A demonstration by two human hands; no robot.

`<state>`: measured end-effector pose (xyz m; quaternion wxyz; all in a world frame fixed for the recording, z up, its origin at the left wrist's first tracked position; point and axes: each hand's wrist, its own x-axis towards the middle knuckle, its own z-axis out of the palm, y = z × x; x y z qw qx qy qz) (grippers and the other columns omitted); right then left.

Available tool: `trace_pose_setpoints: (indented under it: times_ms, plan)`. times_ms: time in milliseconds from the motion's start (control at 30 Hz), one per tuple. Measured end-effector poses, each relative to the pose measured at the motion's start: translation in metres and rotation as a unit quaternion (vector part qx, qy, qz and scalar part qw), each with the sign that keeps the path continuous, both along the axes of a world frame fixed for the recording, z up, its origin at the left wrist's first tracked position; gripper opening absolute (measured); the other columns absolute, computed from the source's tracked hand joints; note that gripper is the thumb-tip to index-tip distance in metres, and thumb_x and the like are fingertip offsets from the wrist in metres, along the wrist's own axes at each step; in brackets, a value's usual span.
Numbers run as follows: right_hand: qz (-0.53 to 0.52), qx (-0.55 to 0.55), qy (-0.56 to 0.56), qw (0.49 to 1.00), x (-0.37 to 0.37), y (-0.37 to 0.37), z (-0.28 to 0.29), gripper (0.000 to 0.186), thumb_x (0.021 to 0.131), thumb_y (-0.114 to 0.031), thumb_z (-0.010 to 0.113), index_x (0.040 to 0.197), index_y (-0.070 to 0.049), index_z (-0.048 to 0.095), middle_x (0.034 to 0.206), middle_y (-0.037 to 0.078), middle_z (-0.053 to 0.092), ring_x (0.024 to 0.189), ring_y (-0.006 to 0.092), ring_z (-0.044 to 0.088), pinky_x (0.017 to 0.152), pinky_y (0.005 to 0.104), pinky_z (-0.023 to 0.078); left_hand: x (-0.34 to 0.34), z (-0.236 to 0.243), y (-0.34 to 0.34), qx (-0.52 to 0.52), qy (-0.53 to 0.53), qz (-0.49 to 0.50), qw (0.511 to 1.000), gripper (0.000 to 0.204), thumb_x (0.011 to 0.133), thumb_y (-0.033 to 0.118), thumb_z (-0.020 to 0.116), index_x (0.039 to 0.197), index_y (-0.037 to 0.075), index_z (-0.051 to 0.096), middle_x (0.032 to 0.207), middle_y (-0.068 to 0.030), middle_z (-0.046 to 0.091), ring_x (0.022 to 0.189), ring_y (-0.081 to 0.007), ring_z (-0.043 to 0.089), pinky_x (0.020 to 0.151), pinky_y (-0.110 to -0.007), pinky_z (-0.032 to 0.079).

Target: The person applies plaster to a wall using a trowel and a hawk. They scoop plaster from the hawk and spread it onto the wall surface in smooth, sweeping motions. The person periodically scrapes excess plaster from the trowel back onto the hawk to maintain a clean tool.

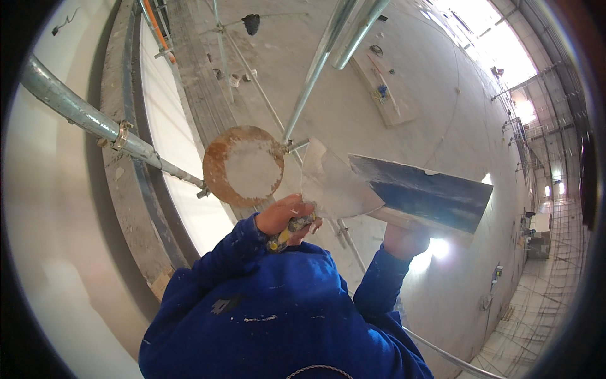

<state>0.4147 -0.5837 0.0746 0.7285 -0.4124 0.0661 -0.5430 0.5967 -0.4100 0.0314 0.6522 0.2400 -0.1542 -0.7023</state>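
My left hand (281, 215) is closed round the worn, putty-smeared handle of a putty knife (334, 186). Its broad, flaring blade is coated in pale paste, and one edge meets or overlaps the near end of a wide plastering trowel (432, 192). That trowel has a long rectangular steel face with a dark sheen and whitish smears. From beneath, my right hand (405, 241) grips the trowel, whose handle is hidden. Just beyond my left hand is a round brown board or container top (214, 165), with whitish paste over its middle.
A scaffold pole (88, 117) runs along the left beside a pale wall (57, 252). More upright poles (319, 69) rise ahead. Far below, a pale slab (385, 95) with a blue item lies on the concrete floor (429, 114). Bright lights shine at right.
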Motion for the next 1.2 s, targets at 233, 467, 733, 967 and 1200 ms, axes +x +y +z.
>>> trace_pose_setpoints:
  times_ms: [233,467,733,967,1200]
  plan:
    - [0.083,0.038,0.021,0.996,0.007,0.025,-0.029,0.055,0.062,0.003,0.054,0.117,-0.003,0.050,0.116,0.011,0.054,0.109,0.0292,0.050,0.096,0.0441,0.038,0.005,0.016,-0.001,-0.044,-0.029,-0.027,0.998,0.032,0.091,0.030,0.046,0.090,-0.002,0.049,0.069,-0.0099,0.051,0.040,-0.0112,0.043,0.037,-0.023,0.038]
    - [0.111,0.054,0.324,0.938,-0.012,0.049,-0.068,0.055,0.063,0.008,0.052,0.117,-0.002,0.047,0.112,0.012,0.052,0.105,0.0252,0.052,0.091,0.0392,0.043,0.000,0.056,0.014,-0.059,-0.094,0.002,0.994,0.036,0.092,0.032,0.044,0.084,-0.002,0.050,0.064,-0.0074,0.050,0.040,-0.0105,0.043,0.038,-0.022,0.038]
    - [-0.081,-0.073,0.482,0.870,-0.046,0.003,-0.065,0.026,0.074,-0.007,0.055,0.100,-0.004,0.052,0.089,0.007,0.054,0.088,0.0223,0.055,0.081,0.0327,0.046,0.007,0.035,0.027,-0.021,-0.218,0.133,0.967,0.032,0.092,0.031,0.045,0.093,0.000,0.051,0.070,-0.0085,0.052,0.044,-0.0093,0.046,0.042,-0.021,0.039]
    - [-0.026,0.208,0.330,0.920,-0.043,0.008,-0.032,0.028,0.078,-0.022,0.054,0.096,-0.001,0.053,0.081,0.009,0.056,0.079,0.0238,0.059,0.075,0.0337,0.049,0.002,0.037,0.029,0.007,-0.367,0.180,0.913,0.019,0.087,0.007,0.050,0.105,0.001,0.047,0.085,-0.0064,0.052,0.055,-0.0078,0.047,0.050,-0.023,0.042]
    - [0.166,0.322,0.276,0.890,0.003,0.035,-0.019,0.028,0.078,-0.022,0.052,0.096,-0.001,0.056,0.084,0.009,0.060,0.076,0.0215,0.060,0.067,0.0331,0.051,-0.005,0.021,0.010,-0.052,-0.700,0.325,0.634,0.055,0.075,-0.004,0.055,0.128,0.010,0.044,0.101,-0.0108,0.055,0.077,-0.0275,0.057,0.066,-0.033,0.048]
